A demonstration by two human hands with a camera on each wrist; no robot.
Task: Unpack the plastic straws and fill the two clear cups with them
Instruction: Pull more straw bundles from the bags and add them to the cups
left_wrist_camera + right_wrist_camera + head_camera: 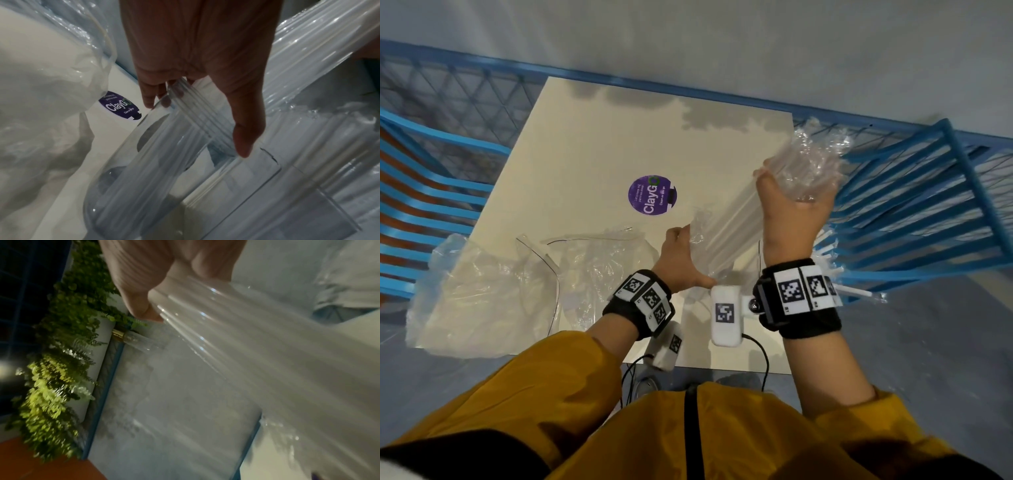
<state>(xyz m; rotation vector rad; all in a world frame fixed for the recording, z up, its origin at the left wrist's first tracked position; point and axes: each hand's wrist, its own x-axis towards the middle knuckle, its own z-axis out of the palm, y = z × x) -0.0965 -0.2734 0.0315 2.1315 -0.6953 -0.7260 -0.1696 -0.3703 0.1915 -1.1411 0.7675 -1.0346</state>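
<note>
Both hands grip: the left hand (197, 53) curls round a clear cup (164, 162) holding straws, the right hand (792, 209) clamps the bundle of straws (736, 226).

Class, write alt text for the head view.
Right hand grips a wrapped straw bundle above a cream table; left hand holds its lower end. Empty clear wrapping lies left.

I'm looking at a thick bundle of clear plastic straws (736, 226), wrapped in crinkled clear film, slanting up over the table's right edge with its bunched top end highest, and beneath it on the tabletop a clear cup (164, 162) lies on its side, straws already inside.
</note>
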